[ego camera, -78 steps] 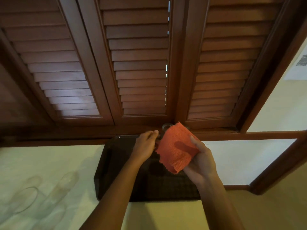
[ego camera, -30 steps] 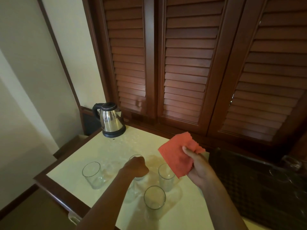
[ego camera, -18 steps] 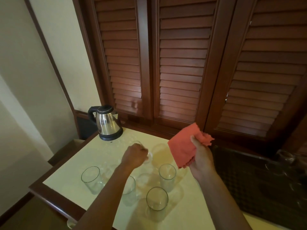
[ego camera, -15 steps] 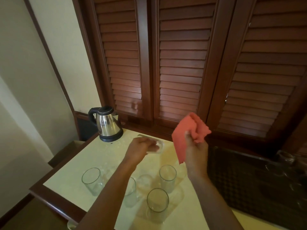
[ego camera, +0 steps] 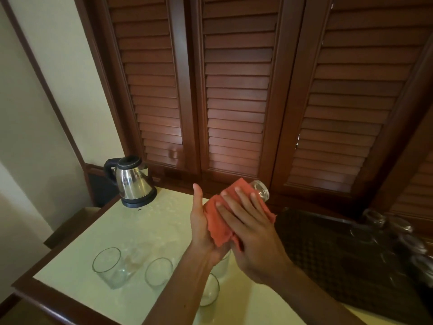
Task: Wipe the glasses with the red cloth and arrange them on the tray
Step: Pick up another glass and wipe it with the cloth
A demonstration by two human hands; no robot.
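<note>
A left hand (ego camera: pixel 201 225) is cradling a glass (ego camera: pixel 260 190), likely fragile and slippery, while the right hand (ego camera: pixel 250 228) fingers, lying nearly straight, are pressing the soft red cloth (ego camera: pixel 216 222) around its body.

Four glasses stand on the table (ego camera: pixel 164 228): (ego camera: pixel 106 266), (ego camera: pixel 158 272), (ego camera: pixel 212 293), (ego camera: pixel 222 263). One more glass (ego camera: pixel 260 191) sits wrapped in the one red cloth (ego camera: pixel 218 221). One kettle (ego camera: pixel 133 181), one dark tray (ego camera: pixel 328 254).

The light is warm and dim, brightest on the pale tabletop (ego camera: pixel 150 233) and the left wall. The kettle (ego camera: pixel 133 181) carries soft highlights on its steel side. The dark tray (ego camera: pixel 328 249) at right swallows detail, and the glasses (ego camera: pixel 398 233) on it are blurred. Wide-angle distortion bends the shutter slats (ego camera: pixel 236 90) and door frames toward the edges.
</note>
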